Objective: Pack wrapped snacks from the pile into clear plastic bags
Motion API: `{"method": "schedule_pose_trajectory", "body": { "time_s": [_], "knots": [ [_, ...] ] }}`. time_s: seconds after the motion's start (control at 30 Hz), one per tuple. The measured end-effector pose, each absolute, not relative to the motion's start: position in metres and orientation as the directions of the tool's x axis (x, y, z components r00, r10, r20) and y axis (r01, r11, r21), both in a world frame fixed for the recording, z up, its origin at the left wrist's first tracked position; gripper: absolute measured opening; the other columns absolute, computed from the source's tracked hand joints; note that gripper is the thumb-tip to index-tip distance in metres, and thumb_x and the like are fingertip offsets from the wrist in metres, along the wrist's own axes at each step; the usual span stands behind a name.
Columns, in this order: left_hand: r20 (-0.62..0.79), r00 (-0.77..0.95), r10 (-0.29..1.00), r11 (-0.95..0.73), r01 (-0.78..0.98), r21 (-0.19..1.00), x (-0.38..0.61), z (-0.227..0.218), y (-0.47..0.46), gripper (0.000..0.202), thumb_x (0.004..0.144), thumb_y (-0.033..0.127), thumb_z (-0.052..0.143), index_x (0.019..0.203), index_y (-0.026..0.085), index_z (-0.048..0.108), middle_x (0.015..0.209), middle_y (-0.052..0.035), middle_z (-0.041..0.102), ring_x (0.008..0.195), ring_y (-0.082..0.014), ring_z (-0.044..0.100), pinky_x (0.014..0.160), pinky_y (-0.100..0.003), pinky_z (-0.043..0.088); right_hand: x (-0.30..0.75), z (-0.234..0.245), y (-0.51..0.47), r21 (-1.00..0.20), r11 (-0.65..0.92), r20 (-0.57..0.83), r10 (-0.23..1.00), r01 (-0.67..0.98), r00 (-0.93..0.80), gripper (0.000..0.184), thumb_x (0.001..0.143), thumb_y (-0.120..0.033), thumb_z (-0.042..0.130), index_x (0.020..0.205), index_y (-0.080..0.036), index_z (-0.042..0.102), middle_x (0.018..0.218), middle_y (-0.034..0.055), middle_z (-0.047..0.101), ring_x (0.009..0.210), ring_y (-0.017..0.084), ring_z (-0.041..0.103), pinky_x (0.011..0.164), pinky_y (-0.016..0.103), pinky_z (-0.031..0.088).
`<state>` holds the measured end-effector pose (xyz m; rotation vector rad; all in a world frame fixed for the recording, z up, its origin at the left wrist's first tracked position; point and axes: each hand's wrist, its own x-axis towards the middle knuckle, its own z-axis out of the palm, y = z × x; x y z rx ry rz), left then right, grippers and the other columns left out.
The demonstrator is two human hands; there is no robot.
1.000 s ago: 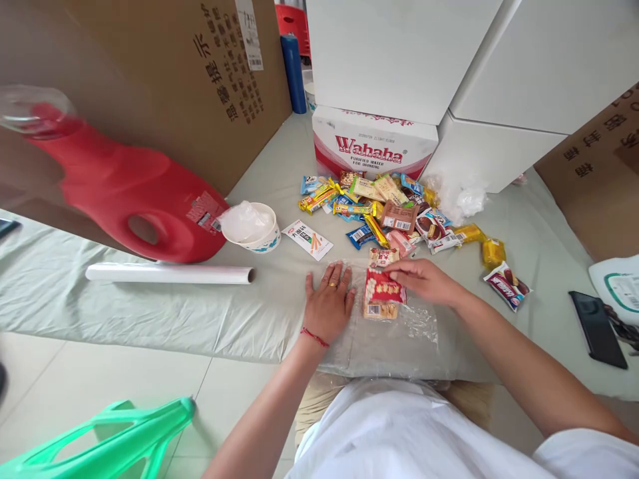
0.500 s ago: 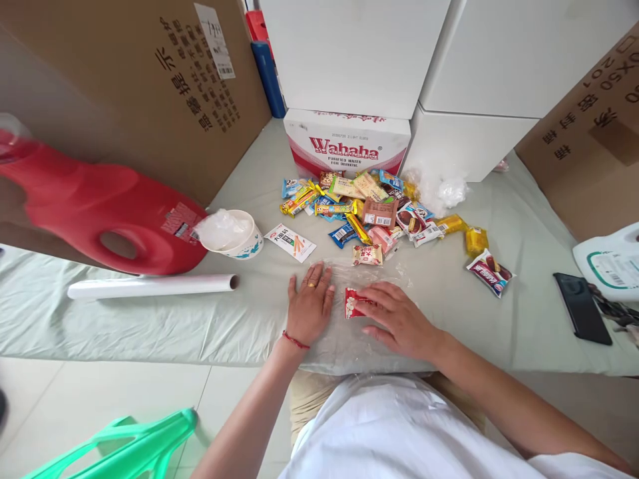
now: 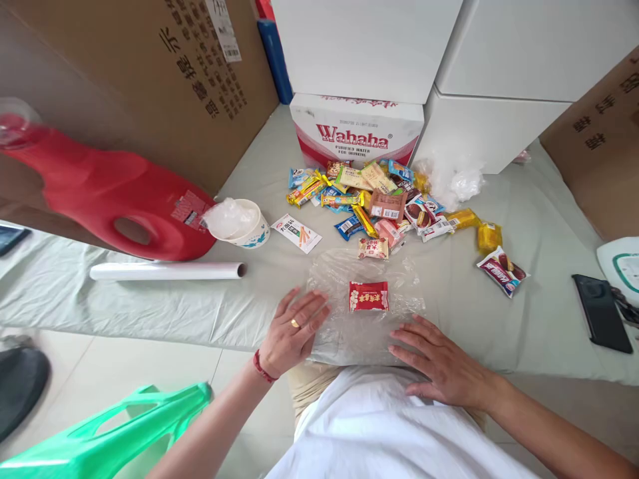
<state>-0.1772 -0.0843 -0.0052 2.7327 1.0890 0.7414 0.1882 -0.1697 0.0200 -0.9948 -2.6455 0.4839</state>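
Note:
A small red snack packet (image 3: 368,297) lies on a sheet of clear plastic film (image 3: 349,336) spread at the table's front edge. At the film's left side is my left hand (image 3: 297,326), fingers stretched out, wearing a gold ring and a red bracelet. My right hand (image 3: 436,362) is by the film's lower right edge, its fingers spread and nothing held. Just beyond the red packet lies a cream and red packet (image 3: 373,248). Behind it sits a heap of wrapped snacks (image 3: 362,193).
To the left are a paper bowl (image 3: 243,229) with crumpled plastic, a white roll (image 3: 170,271), and a large red bottle (image 3: 124,199). A flat white packet (image 3: 296,233) lies near the bowl. A Wahaha box (image 3: 357,133) stands behind; a phone (image 3: 602,313) lies right.
My right hand has left the red packet and drawn back toward me and to the right. My left hand has moved down and left, to the film's edge.

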Motion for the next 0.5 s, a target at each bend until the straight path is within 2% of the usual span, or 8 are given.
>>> {"method": "schedule_pose_trajectory", "body": {
  "time_s": [0.03, 0.1, 0.17, 0.2, 0.27, 0.37, 0.43, 0.5],
  "knots": [
    [0.341, 0.714, 0.612, -0.791, 0.536, 0.296, -0.185, -0.005, -0.089, 0.064, 0.097, 0.019, 0.046, 0.159, 0.029, 0.03, 0.141, -0.0097, 0.064, 0.141, -0.0249, 0.051, 0.126, -0.054, 0.025, 0.191, 0.01, -0.176, -0.369, 0.704, 0.123, 0.684, 0.607, -0.719, 0.059, 0.095, -0.036, 0.067, 0.15, -0.022, 0.049, 0.146, 0.0119, 0.058, 0.139, 0.029, 0.048, 0.122, 0.058, 0.033],
    [0.209, 0.819, 0.534, -0.82, 0.441, 0.365, -0.2, -0.005, -0.097, 0.069, 0.098, 0.037, 0.052, 0.16, 0.024, 0.026, 0.148, -0.0134, 0.058, 0.143, -0.0278, 0.048, 0.127, -0.055, 0.021, 0.195, -0.007, -0.183, -0.348, 0.677, 0.138, 0.721, 0.648, -0.679, 0.049, 0.097, -0.024, 0.063, 0.145, -0.02, 0.054, 0.143, 0.0115, 0.061, 0.137, 0.027, 0.05, 0.121, 0.055, 0.037],
    [0.105, 0.853, 0.512, -0.81, 0.438, 0.391, -0.212, -0.006, -0.102, 0.082, 0.092, 0.056, 0.06, 0.16, 0.023, 0.028, 0.157, -0.0165, 0.046, 0.149, -0.033, 0.04, 0.127, -0.058, 0.017, 0.197, -0.019, -0.182, -0.376, 0.652, 0.165, 0.746, 0.658, -0.645, 0.044, 0.097, -0.024, 0.062, 0.141, -0.02, 0.059, 0.14, 0.012, 0.063, 0.134, 0.026, 0.053, 0.118, 0.053, 0.041],
    [0.07, 0.86, 0.505, -0.809, 0.444, 0.386, -0.216, -0.006, -0.103, 0.083, 0.089, 0.059, 0.062, 0.158, 0.024, 0.032, 0.161, -0.0167, 0.04, 0.15, -0.0346, 0.036, 0.127, -0.06, 0.016, 0.197, -0.021, -0.179, -0.404, 0.647, 0.176, 0.749, 0.647, -0.639, 0.04, 0.098, -0.026, 0.061, 0.139, -0.021, 0.06, 0.139, 0.0116, 0.064, 0.133, 0.026, 0.055, 0.117, 0.053, 0.042],
    [0.043, 0.861, 0.506, -0.81, 0.458, 0.368, -0.221, -0.008, -0.105, 0.065, 0.093, 0.045, 0.063, 0.152, 0.027, 0.043, 0.164, -0.0146, 0.035, 0.152, -0.0338, 0.033, 0.127, -0.06, 0.016, 0.197, -0.019, -0.171, -0.474, 0.638, 0.198, 0.749, 0.607, -0.632, 0.034, 0.101, -0.025, 0.056, 0.134, -0.024, 0.063, 0.134, 0.0098, 0.067, 0.128, 0.025, 0.058, 0.113, 0.051, 0.046],
    [0.101, 0.844, 0.527, -0.795, 0.448, 0.409, -0.222, -0.009, -0.104, 0.038, 0.096, 0.018, 0.054, 0.132, 0.025, 0.062, 0.159, -0.0116, 0.046, 0.151, -0.029, 0.037, 0.127, -0.057, 0.02, 0.198, -0.005, -0.156, -0.597, 0.602, 0.204, 0.753, 0.53, -0.625, 0.029, 0.104, -0.023, 0.049, 0.127, -0.025, 0.066, 0.124, 0.0088, 0.072, 0.116, 0.023, 0.063, 0.104, 0.046, 0.051],
    [0.162, 0.801, 0.576, -0.746, 0.434, 0.505, -0.219, -0.007, -0.1, 0.027, 0.096, 0.014, 0.052, 0.115, 0.024, 0.069, 0.149, -0.0102, 0.058, 0.147, -0.0272, 0.043, 0.124, -0.053, 0.029, 0.199, 0.009, -0.144, -0.683, 0.537, 0.158, 0.77, 0.495, -0.618, 0.028, 0.105, -0.026, 0.047, 0.123, -0.024, 0.067, 0.115, 0.0097, 0.074, 0.107, 0.022, 0.066, 0.095, 0.041, 0.054],
    [0.184, 0.735, 0.653, -0.648, 0.416, 0.638, -0.216, -0.003, -0.094, 0.02, 0.098, 0.017, 0.053, 0.103, 0.023, 0.071, 0.134, -0.0092, 0.069, 0.142, -0.0259, 0.05, 0.118, -0.047, 0.041, 0.2, 0.024, -0.131, -0.756, 0.445, 0.094, 0.8, 0.48, -0.593, 0.027, 0.106, -0.029, 0.046, 0.119, -0.022, 0.069, 0.105, 0.0098, 0.074, 0.097, 0.02, 0.067, 0.085, 0.035, 0.055]
  ]
}}
